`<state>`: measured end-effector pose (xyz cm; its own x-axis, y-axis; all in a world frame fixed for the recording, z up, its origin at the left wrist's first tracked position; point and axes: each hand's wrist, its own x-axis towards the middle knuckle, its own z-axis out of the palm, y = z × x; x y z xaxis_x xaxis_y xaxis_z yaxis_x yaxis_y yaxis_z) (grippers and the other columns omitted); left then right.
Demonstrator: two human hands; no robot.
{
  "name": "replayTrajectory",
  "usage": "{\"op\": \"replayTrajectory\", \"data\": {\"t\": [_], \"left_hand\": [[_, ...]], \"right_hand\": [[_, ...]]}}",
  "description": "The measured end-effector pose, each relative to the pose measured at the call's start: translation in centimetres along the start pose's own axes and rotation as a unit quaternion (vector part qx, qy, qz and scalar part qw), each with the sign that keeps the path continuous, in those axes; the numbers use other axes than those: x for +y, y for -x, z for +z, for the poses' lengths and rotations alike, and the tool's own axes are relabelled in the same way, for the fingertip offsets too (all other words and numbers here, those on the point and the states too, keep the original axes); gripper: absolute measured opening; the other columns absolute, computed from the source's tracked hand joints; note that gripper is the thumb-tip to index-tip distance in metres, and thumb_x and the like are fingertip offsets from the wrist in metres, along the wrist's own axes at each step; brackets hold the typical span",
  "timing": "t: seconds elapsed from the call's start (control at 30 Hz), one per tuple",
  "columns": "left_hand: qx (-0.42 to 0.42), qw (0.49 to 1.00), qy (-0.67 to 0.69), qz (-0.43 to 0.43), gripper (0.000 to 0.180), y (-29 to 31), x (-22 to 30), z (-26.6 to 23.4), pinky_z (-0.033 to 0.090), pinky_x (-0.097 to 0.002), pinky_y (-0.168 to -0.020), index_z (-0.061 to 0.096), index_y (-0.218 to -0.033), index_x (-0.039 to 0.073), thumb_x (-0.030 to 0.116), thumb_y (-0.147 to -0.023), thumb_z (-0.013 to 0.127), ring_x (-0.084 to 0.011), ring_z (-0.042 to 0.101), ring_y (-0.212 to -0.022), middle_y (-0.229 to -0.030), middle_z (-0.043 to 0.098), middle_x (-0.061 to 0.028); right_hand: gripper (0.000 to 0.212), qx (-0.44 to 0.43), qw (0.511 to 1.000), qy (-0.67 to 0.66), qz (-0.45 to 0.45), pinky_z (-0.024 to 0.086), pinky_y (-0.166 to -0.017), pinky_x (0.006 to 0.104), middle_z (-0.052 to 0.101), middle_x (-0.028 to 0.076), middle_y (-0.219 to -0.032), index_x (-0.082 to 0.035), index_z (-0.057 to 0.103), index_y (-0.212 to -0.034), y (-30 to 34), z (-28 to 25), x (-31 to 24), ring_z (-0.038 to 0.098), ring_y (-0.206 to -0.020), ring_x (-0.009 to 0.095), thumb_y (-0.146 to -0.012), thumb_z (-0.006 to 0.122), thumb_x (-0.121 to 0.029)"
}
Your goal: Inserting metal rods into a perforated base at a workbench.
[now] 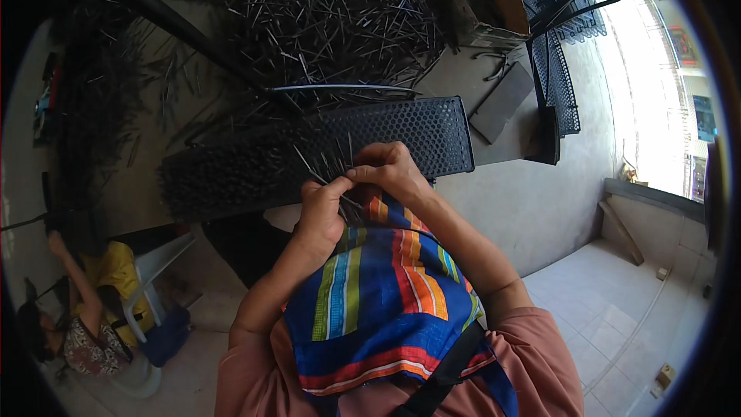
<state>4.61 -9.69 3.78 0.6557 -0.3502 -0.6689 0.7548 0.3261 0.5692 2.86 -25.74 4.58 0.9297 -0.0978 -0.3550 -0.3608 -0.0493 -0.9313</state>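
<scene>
A long black perforated rack (405,135) lies across the table edge in front of me. Upright dark pieces (220,177) are packed densely into its left part, while bare round holes show on the right. My left hand (320,212) is closed, thumb and fingers pinching thin dark strips (353,205) at the rack's near edge. Touching it, my right hand (392,171) is also closed, its thumb and fingertips on the same strips. Several strips (302,161) stick up at a slant from the rack just beyond my hands. The exact fingertip hold is partly hidden.
A large heap of loose dark strips (324,19) covers the table's far side, beside a cardboard box (490,27). A dark bar (185,27) slants above the rack. Pliers (494,64), a flat dark plate (502,102) and perforated racks (556,81) lie right. Another person (89,324) sits at left.
</scene>
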Motion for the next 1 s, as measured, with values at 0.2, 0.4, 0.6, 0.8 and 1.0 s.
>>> {"op": "replayTrajectory", "data": {"t": [0.2,0.4,0.6,0.8,1.0], "left_hand": [[-0.006,0.997,-0.045,0.067,0.015,-0.4,0.2,0.1,0.057,-0.0271,-0.074,0.07,-0.094,-0.003,-0.003,-0.084,0.059,-0.0172,0.07,-0.079,-0.089,0.071,-0.0107],[0.005,0.994,-0.092,0.052,0.017,-0.1,1.7,-1.1,0.057,-0.0271,-0.073,0.07,-0.097,-0.002,-0.005,-0.085,0.058,-0.0165,0.07,-0.082,-0.094,0.072,-0.0118],[-0.055,0.996,-0.04,0.063,0.013,1.1,0.7,0.0,0.057,-0.0294,-0.058,0.067,-0.096,-0.004,-0.003,-0.086,0.058,-0.0189,0.069,-0.064,-0.08,0.071,-0.0125],[-0.072,0.996,-0.054,-0.013,0.016,1.0,0.6,-1.6,0.056,-0.0303,-0.051,0.066,-0.098,0.0,-0.004,-0.084,0.06,-0.0191,0.068,-0.058,-0.084,0.07,-0.0101],[-0.064,0.996,-0.063,-0.014,0.018,1.0,0.5,-2.0,0.054,-0.029,-0.047,0.066,-0.099,0.0,-0.005,-0.083,0.059,-0.0181,0.066,-0.057,-0.082,0.069,-0.0094]], "right_hand": [[0.014,0.057,0.996,-0.062,0.018,0.046,-0.049,0.0256,0.067,0.008,-0.067,0.006,0.07,-0.082,-0.3,0.7,1.2,0.06,-0.053,0.011,-0.081,0.074,-0.008],[0.009,0.091,0.985,-0.145,0.015,0.038,-0.044,0.0211,0.06,0.0,-0.06,0.001,0.069,-0.08,0.2,0.4,-1.0,0.052,-0.048,0.006,-0.087,0.069,-0.005],[0.008,0.096,0.989,-0.102,0.05,0.038,-0.044,0.0215,0.061,0.0,-0.064,0.0,0.069,-0.084,-0.5,0.0,-0.5,0.051,-0.048,0.006,-0.088,0.068,-0.007],[0.007,0.097,0.983,-0.118,0.102,0.041,-0.045,0.0216,0.061,0.0,-0.066,-0.001,0.07,-0.089,-0.5,1.0,-0.5,0.053,-0.048,0.008,-0.088,0.067,-0.007],[0.006,0.019,0.963,-0.206,0.171,0.048,-0.049,0.0228,0.063,0.003,-0.071,-0.001,0.069,-0.09,-1.0,0.1,-0.2,0.058,-0.051,0.011,-0.087,0.068,-0.006]]}}
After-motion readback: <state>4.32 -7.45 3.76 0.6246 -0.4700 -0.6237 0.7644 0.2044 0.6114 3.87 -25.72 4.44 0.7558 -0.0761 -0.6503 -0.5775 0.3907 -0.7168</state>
